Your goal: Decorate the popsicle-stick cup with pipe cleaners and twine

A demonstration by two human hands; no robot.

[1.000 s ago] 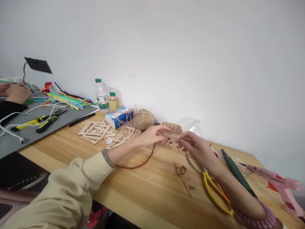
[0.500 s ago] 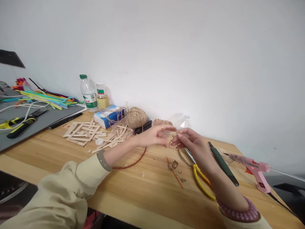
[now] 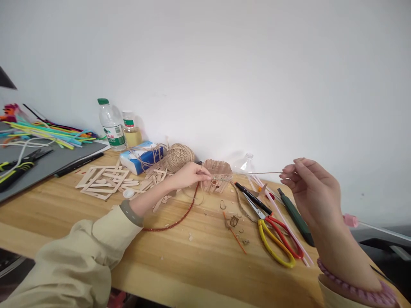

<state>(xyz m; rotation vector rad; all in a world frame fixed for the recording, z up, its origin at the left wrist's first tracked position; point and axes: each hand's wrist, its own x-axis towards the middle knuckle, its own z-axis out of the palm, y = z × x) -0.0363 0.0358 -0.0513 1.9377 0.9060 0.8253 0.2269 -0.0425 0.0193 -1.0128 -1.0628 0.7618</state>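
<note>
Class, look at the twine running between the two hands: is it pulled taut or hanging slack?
Taut. The twine runs in a straight line from the left hand to the raised right hand, with no sag.

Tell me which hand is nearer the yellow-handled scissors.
Right. The right hand is raised just above and right of the scissors; the left hand is farther left, by the small wooden piece.

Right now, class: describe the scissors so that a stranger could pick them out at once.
Start at the wooden table and look toward the right hand. Below it, beside a dark green pen, lie the scissors, blades pointing toward the wall. Their loop handles, one yellow and one red, set them apart from the straight pens and sticks around them.
</note>
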